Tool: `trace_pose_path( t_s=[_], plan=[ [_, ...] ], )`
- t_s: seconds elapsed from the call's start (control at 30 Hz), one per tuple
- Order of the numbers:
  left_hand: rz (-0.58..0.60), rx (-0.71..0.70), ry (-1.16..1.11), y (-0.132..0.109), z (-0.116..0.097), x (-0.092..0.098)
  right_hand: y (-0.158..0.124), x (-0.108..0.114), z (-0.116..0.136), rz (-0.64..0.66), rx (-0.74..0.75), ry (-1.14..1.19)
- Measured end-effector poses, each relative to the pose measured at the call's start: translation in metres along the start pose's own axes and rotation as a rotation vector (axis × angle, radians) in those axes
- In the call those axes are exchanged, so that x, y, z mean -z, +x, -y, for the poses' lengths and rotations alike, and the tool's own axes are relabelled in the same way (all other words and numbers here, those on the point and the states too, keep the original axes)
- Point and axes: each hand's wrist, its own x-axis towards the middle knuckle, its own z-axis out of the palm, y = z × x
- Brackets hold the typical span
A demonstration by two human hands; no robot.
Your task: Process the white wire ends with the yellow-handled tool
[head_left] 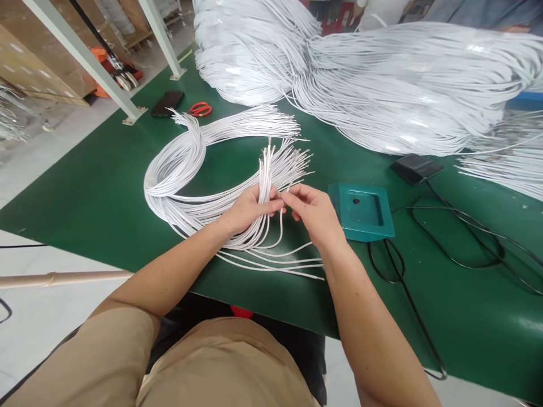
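- Gripping an upright sheaf of white wires (264, 175) in the left hand (246, 211), closing the thumb across its front and the fingers behind, over the bench (288, 305) near the middle of its front edge.
- Pinching a single wire (281, 226) in the right hand (314, 210), thumb and fingertips almost closed, just beside the sheaf.
- Working beside a larger curved bundle (159, 180), lying on the bench between its left edge and both hands.
- Possibly relaxing the left thumb too far, so fanning the sheaf out among the bundle's ends.
- Possibly tugging too sharply on the right, so snagging crossed strands and tangling them.
- Risking dragging the loose wires (297, 273) toward the front edge, through brushing them with the right forearm (360, 316).
- Risking bumping the teal tray (365, 226), through swinging the right wrist outward.
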Motion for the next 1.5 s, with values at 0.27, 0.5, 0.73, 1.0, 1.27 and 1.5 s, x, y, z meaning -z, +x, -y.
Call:
trace_pose_path(
  t_s=[0.27, 0.5, 0.73, 1.0, 1.27, 1.5],
  plan=[
    [0.058, -0.008, 0.049, -0.002, -0.005, 0.001, 0.002, -0.001, -0.004, -0.122, -0.014, 0.146],
    [0.072, 0.041, -0.092, 0.000, -0.003, 0.000, 0.002, -0.006, -0.005, -0.021, -0.116, 0.364],
    [0.013, -0.016, -0.090, 0.003, -0.001, 0.004, 0.008, -0.009, -0.011, -0.003, -0.210, 0.554],
    [0.029, -0.011, 0.036, 0.002, 0.001, 0.003, 0.006, -0.006, -0.007, -0.004, -0.235, 0.547],
    [0.052, -0.008, 0.039, -0.002, -0.001, -0.001, 0.009, -0.003, -0.013, 0.069, -0.246, 0.526],
    [-0.017, -0.059, 0.068, 0.000, -0.001, 0.001, 0.006, -0.003, -0.012, 0.060, -0.234, 0.535]
  ],
)
